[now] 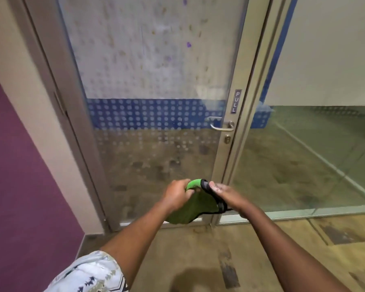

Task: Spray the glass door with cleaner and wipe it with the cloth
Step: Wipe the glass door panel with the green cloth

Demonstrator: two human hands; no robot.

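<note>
The glass door (152, 85) stands shut in front of me, with a frosted dot pattern, a blue band at mid height and smudges on its upper part. A green cloth (193, 209) with a black edge hangs between my two hands, low in front of the door. My left hand (177, 193) grips its upper left corner. My right hand (223, 193) holds its black-edged right side. No spray bottle is in view.
A metal lever handle (221, 125) and a "PULL" label (238, 101) sit on the door's right frame. A fixed glass panel (316, 144) is to the right, a purple and white wall (19, 144) to the left. The floor (198, 260) is brownish concrete.
</note>
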